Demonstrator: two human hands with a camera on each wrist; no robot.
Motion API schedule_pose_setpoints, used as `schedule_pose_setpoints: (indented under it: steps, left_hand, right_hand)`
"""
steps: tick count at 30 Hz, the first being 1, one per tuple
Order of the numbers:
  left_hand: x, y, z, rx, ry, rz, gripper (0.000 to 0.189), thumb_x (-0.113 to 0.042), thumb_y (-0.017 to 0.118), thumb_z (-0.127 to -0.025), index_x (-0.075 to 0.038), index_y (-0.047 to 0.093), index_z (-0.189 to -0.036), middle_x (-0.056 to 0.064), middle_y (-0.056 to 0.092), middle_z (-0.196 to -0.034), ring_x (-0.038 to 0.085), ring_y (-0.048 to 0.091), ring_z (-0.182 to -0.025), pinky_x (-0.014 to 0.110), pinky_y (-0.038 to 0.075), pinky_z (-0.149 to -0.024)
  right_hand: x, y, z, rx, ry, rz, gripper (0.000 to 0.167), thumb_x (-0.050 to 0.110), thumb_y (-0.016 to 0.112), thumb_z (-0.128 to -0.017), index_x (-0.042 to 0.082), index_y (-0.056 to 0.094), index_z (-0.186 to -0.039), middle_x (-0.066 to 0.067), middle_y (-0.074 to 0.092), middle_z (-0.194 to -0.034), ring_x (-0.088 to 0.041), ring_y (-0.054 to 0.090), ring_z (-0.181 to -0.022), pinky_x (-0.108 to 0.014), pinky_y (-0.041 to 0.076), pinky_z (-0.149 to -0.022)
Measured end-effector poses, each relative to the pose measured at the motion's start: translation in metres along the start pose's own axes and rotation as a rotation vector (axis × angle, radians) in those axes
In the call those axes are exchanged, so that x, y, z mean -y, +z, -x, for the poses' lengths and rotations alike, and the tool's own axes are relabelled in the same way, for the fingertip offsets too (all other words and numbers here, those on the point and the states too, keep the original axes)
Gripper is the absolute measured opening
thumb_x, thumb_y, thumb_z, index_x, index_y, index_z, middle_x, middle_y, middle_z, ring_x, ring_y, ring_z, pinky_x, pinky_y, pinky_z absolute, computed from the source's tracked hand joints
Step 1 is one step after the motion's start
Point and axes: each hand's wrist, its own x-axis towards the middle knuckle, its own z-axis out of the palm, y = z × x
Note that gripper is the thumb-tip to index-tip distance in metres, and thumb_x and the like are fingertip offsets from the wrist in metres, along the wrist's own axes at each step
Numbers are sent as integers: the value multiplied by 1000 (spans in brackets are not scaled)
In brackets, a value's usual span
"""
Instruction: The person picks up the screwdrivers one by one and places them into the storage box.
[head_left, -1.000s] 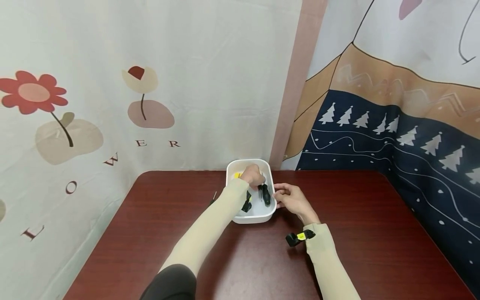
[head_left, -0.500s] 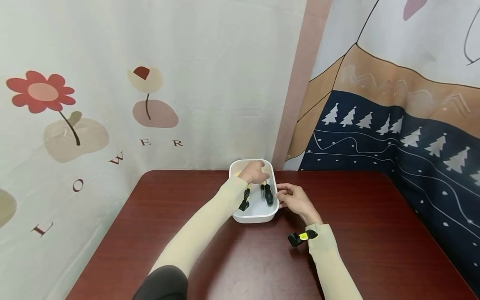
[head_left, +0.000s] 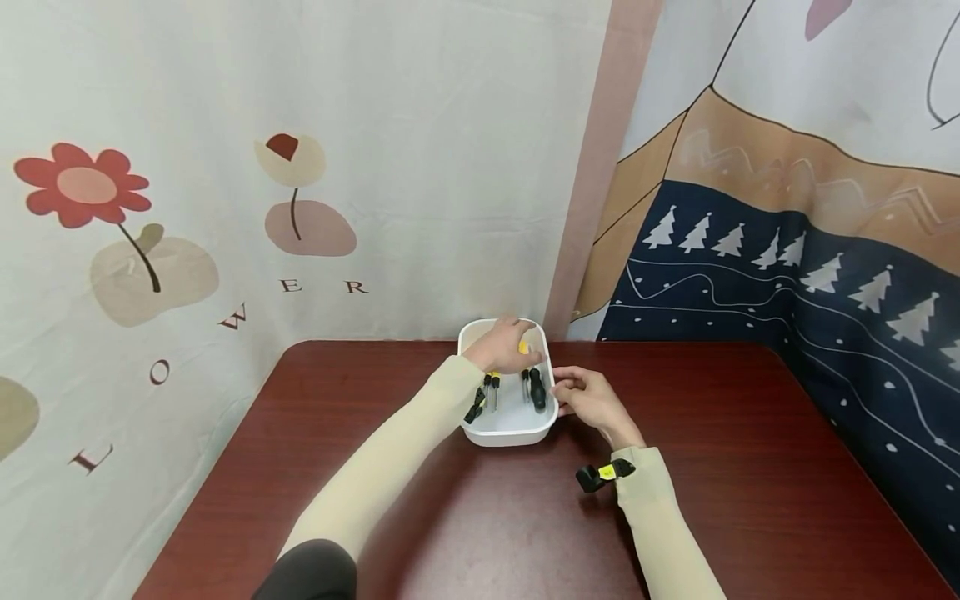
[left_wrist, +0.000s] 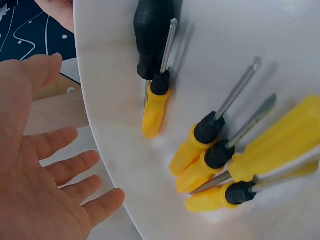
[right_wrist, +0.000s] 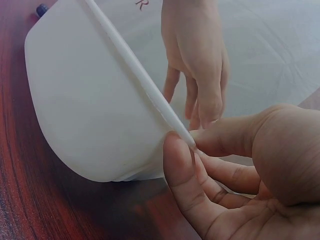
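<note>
My left hand [head_left: 504, 346] hovers over the far end of a white plastic bin [head_left: 508, 438], its fingers spread and holding nothing in the left wrist view. Inside the bin lie a large black-handled screwdriver [left_wrist: 152, 40] and, close by, a small yellow-handled screwdriver [left_wrist: 157, 107]. Several more small yellow-handled screwdrivers [left_wrist: 192, 150] with black collars lie grouped together, beside a larger screwdriver with a thick yellow handle [left_wrist: 280, 140]. At the bin's right side, my right hand [head_left: 592, 404] pinches the rim between thumb and fingers, as the right wrist view shows.
The bin stands at the far edge of a red-brown wooden table [head_left: 525, 533], close to a printed cloth backdrop [head_left: 420, 167]. A small dark object [right_wrist: 41, 10] shows past the bin in the right wrist view. Both wrists carry black cameras.
My left hand has shifted slightly left over the bin, its fingers now spread. More screwdrivers show beneath it. My right hand stays at the rim; the head view has shifted slightly.
</note>
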Motion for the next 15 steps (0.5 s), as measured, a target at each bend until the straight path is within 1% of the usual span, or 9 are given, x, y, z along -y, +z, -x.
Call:
schedule_pose_setpoints:
  steps: [4,6,8,11,15]
  left_hand:
    - [1,-2,6,-28,42,-56,75,-51,63,-96,-15,39,-158,11,35,-164,29,26,-156,46,32,-126]
    - [1,-4,10,-50,66,-98,74,-52,62,-96,-15,40,-157,10,36,-163,28,26,-156,47,31,-127]
    - [2,-6,13,-68,76,-144,74,-53,61,-96,-16,41,-157,9,37,-163,27,25,-156,49,29,-127]
    - [4,-8,19,-92,69,-171,74,-54,61,-96,-18,41,-157,7,37,-163,27,24,-156,55,26,-127]
    - [8,-9,26,-122,39,-174,77,-58,61,-94,-21,39,-158,7,36,-163,28,22,-156,62,23,-126]
  right_hand:
    - [1,0,1,-5,9,-2,42,3,62,-98,-7,57,-138,-24,66,-109,-16,66,-76,-24,61,-66]
    - [2,1,1,-8,16,-3,42,3,62,-98,-7,57,-138,-24,66,-109,-16,66,-76,-25,61,-67]
    - [2,1,1,-9,23,-3,42,3,62,-98,-6,57,-138,-23,66,-109,-16,66,-76,-25,61,-67]
    - [3,1,2,-9,28,-1,42,3,63,-98,-6,57,-139,-22,66,-109,-15,65,-76,-25,61,-67]
    - [3,1,2,-12,31,-3,42,3,63,-97,-5,58,-138,-21,66,-107,-16,66,-75,-26,62,-67]
